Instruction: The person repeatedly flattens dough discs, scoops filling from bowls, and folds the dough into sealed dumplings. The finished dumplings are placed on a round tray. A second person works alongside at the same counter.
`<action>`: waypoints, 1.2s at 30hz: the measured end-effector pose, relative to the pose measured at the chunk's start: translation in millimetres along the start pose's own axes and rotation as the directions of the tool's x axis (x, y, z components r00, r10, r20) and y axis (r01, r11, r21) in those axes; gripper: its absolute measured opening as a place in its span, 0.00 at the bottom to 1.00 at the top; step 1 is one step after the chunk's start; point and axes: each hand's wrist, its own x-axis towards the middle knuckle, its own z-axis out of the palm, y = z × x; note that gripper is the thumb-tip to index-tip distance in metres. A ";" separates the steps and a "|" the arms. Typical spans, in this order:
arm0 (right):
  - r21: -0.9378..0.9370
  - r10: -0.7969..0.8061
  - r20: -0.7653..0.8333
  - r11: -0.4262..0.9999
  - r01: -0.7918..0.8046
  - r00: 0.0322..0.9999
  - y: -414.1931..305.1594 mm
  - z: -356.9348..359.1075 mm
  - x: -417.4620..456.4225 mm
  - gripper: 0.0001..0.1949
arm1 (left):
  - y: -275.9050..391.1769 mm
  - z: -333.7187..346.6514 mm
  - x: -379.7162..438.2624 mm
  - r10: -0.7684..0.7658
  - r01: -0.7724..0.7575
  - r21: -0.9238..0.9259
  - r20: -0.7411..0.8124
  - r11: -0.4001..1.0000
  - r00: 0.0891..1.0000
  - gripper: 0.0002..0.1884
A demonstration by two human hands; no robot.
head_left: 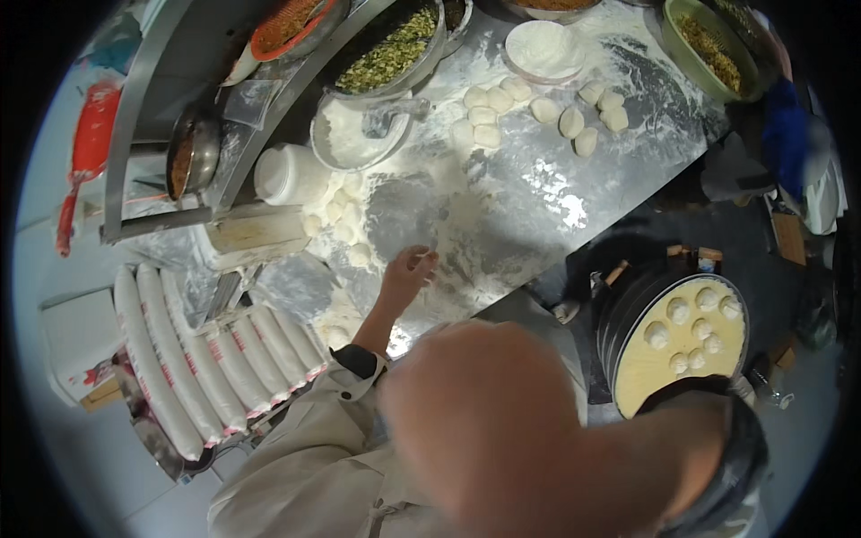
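My left hand [412,263] hovers over the floured metal worktop [471,228], its fingers partly curled; whether anything thin is between them cannot be told. My right hand [471,390] is raised close to the camera and blurred, so its fingers and anything in it cannot be made out. Small dough pieces [346,215] lie in flour beyond my left hand. Farther up sit two groups of flattened dough pieces [483,116], [572,123] beside a bowl of flour [545,50]. Right of me, white pleated buns [678,311] rest on the yellowish lining of a round steamer tray [625,397].
Stacked flour sacks [161,363] stand at the left. Bowls of chopped green filling [397,57] and of yellowish filling [709,54] line the worktop's far side. A second flour bowl [356,138], a white tub [286,175] and a rectangular tray [252,232] stand left of centre.
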 end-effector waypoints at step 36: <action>0.711 0.850 -0.117 0.433 -0.555 0.513 127.8 254.1 -25.6 0.22 | 59.4 -9.8 126.9 0.433 -0.433 -0.019 0.094 0.901 0.896 0.32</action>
